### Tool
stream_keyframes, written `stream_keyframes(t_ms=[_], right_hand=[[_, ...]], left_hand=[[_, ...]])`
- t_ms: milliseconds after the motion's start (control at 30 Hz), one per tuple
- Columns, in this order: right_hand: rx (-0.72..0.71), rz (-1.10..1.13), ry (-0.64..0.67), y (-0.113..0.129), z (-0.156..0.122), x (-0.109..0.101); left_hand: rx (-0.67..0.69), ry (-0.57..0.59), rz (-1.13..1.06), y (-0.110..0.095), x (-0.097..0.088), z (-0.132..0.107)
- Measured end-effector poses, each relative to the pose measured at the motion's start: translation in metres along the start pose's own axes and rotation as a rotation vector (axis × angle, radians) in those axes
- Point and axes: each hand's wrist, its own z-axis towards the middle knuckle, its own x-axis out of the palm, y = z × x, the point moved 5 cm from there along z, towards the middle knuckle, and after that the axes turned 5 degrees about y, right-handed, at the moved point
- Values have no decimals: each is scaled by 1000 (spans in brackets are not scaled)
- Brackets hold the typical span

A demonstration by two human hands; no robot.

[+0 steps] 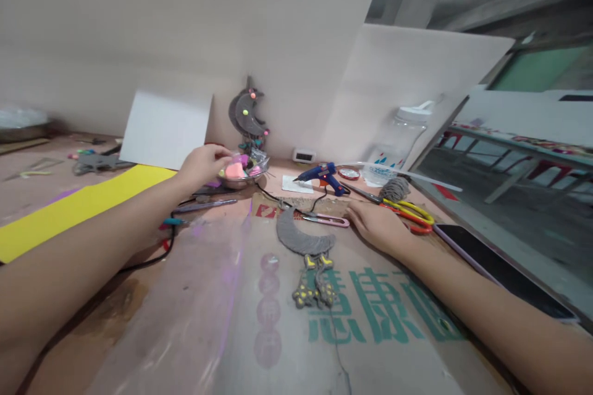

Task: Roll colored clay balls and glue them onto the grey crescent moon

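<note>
One bowl (pixel 239 183) just beside left grip (pixel 204 164)

On the cardboard (pixel 287 376), a moon ornament (pixel 301 235) is lying at the middle, its pendants pointing toward the wearer; a cutter (pixel 330 220) is lying just behind its right tip, beside the right hand (pixel 377 225); a plastic sheet (pixel 180 302) is spreading along the left. Behind the cardboard, a bowl (pixel 238 183) is sitting at the left hand (pixel 206 163), a second moon (pixel 241 114) standing behind it; a glue gun (pixel 327 177) is resting to the right; beyond the right hand, scissors (pixel 419 217) are lying behind a phone (pixel 500 268), a bottle (pixel 396 143) standing farther back.
</note>
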Motion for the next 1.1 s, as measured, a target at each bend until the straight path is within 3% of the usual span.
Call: stream_keyframes(t_ms=[100, 167, 233, 300, 367, 433, 567, 667, 733, 800, 867, 933, 967, 1000, 1067, 1100], right_hand=[[-16, 92, -9, 8, 0, -10], [-131, 156, -5, 21, 1, -15], [-231, 182, 6, 33, 1, -17], [-260, 176, 16, 39, 1, -16], [-254, 161, 16, 37, 1, -13], [-240, 137, 29, 29, 2, -11], [-46, 11, 104, 5, 4, -13], [84, -28, 54, 0, 3, -35], [113, 96, 47, 3, -1, -53], [47, 417, 253, 10, -7, -58], [-166, 828, 750, 28, -22, -47], [-239, 1103, 1213, 36, -41, -32], [-194, 1219, 1235, 34, -41, -24], [-111, 1346, 1057, 26, -32, -17], [21, 1501, 530, 3, -12, -9], [67, 1551, 330, -7, -6, -7]], left_hand=[[65, -174, 10, -32, -25, -12], [63, -193, -94, -51, -35, -21], [60, -109, -188, -69, -35, -29], [24, 72, -343, -84, -25, -37], [-12, 264, -487, -95, -12, -44], [-11, 386, -535, -103, -2, -51], [72, 413, -438, -111, 3, -58], [115, 373, -406, -115, 2, -61], [101, 349, -428, -119, 1, -63], [80, 344, -451, -123, 1, -64], [56, 361, -471, -125, 3, -65], [34, 380, -493, -125, 4, -65], [29, 383, -505, -124, 5, -65], [28, 384, -514, -122, 5, -64], [35, 373, -530, -118, 6, -62], [43, 369, -540, -116, 7, -61]])
